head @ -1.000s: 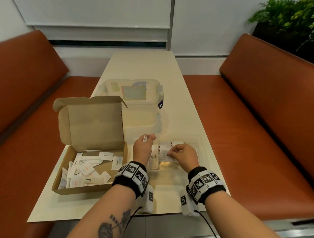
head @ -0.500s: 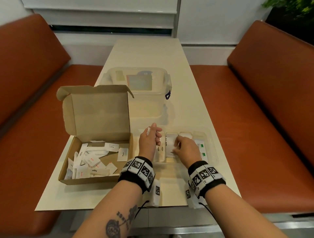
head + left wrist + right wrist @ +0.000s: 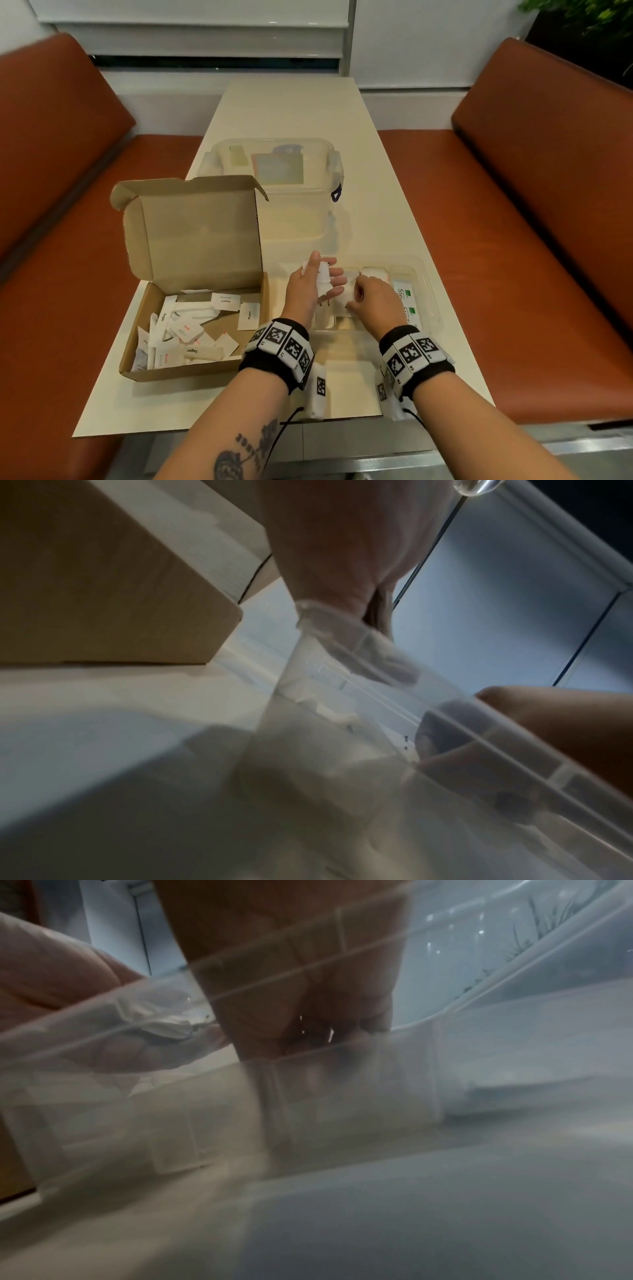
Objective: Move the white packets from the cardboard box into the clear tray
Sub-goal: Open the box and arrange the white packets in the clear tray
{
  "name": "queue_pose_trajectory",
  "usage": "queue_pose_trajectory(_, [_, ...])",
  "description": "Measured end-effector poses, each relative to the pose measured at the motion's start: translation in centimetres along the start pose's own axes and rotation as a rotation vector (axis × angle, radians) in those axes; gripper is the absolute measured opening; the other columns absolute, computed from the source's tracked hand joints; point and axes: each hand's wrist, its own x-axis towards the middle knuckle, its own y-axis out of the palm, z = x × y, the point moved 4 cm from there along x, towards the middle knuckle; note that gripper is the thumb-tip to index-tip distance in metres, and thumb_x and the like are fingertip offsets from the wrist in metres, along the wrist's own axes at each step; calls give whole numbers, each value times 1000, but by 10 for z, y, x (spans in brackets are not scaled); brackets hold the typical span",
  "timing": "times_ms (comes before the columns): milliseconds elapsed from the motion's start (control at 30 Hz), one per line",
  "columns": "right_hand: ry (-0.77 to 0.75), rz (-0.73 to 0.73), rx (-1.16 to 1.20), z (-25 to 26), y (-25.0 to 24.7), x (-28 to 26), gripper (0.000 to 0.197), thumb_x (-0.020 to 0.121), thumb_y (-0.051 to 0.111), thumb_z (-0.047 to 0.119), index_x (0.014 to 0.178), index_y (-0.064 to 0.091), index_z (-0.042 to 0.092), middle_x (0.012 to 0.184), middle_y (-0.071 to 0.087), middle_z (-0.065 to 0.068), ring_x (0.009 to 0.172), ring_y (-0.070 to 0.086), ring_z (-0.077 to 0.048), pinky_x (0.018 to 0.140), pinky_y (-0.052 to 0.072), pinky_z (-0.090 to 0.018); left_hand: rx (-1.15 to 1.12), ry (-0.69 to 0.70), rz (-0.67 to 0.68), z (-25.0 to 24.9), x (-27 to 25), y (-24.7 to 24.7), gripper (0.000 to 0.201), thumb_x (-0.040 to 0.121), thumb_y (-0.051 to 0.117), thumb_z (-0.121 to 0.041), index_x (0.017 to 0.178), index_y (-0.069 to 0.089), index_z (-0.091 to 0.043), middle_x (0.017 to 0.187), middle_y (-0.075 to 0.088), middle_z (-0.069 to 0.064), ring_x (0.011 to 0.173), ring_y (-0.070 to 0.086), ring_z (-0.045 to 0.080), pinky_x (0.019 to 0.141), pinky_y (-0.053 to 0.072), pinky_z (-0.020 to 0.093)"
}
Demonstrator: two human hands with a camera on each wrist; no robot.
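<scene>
The open cardboard box (image 3: 191,371) sits at the table's left with several white packets (image 3: 185,329) loose inside. To its right lies the clear tray (image 3: 430,298); white packets and green-printed ones (image 3: 406,301) stand in its compartments. Over the tray's left end my left hand (image 3: 323,274) holds a small bunch of white packets (image 3: 157,1020) between thumb and fingers. My right hand (image 3: 354,296) reaches down into a middle compartment, its fingertips (image 3: 291,1001) pinching a white packet there. The wrist views are blurred by the tray's wall (image 3: 462,723).
A clear lidded container (image 3: 291,192) stands behind the box and tray. The box's raised lid (image 3: 195,233) is a wall on the left. Brown benches (image 3: 68,274) flank the narrow cream table (image 3: 394,222), whose near edge is just behind my wrists.
My left hand's fingers have spread out from a curled grip while still holding its packets. My right hand stays in the tray's middle compartment. The head camera has shifted slightly.
</scene>
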Motion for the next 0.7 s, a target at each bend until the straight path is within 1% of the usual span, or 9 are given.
queue_pose_trajectory(67, [-24,-78,110,1,-5,-1,11,84,59,18,78,50,18,76,52,3,72,48,-16,62,34,-27,59,-27,35,1,-2,3,43,99,41,-42,109,63,-6,94,68,14,70,66,22,67,58,35])
queue_pose_trajectory(167, [-103,-256,304,3,-16,-7,9,92,54,20,90,61,18,82,57,8,76,49,-10,67,38,-24,86,-55,76,2,-6,7,39,98,44,-40,110,63,-9,93,71,11,56,64,18,51,56,27])
queue_pose_trajectory(267, [-140,-303,487,9,-24,-12,14,92,56,23,103,66,23,93,60,11,78,52,0,67,38,-11,123,-66,88,2,-6,5,35,96,52,-34,108,63,-4,85,69,12,50,61,18,48,53,25])
queue_pose_trajectory(333, [-140,-234,530,13,-24,-11,11,88,63,23,97,69,27,94,58,13,77,52,2,65,36,-5,188,-62,83,2,-6,4,34,94,57,-34,105,63,-3,76,66,10,49,61,18,48,52,25])
queue_pose_trajectory(400, [-108,-182,550,14,-24,-8,6,85,67,21,84,68,26,91,57,11,75,50,2,65,36,-7,204,-65,88,2,-6,4,33,92,59,-33,102,62,-2,70,64,8,49,61,17,48,52,25])
queue_pose_trajectory(467, [-80,-172,556,12,-25,-6,7,85,67,20,79,66,23,89,58,8,75,50,1,66,37,-10,204,-66,98,3,-6,5,33,91,61,-30,104,61,0,73,64,11,49,62,17,49,53,25])
queue_pose_trajectory(567, [-40,-187,559,8,-27,-4,10,87,64,19,78,64,20,80,62,8,71,54,1,64,38,-10,200,-62,111,5,-6,6,28,92,61,-25,105,62,0,83,68,15,51,62,17,50,54,25])
queue_pose_trajectory(633, [-14,-202,581,3,-29,-2,12,88,62,16,77,62,19,73,63,9,68,54,3,62,37,-7,176,-50,85,4,-6,6,22,92,60,-20,104,60,-2,83,67,15,52,63,17,50,54,25])
queue_pose_trajectory(700, [-2,-195,586,-1,-32,0,11,88,63,15,77,63,17,74,64,5,68,53,-2,62,38,-5,128,-33,36,4,-5,3,14,91,62,-15,101,58,-6,80,64,13,51,63,18,49,54,26])
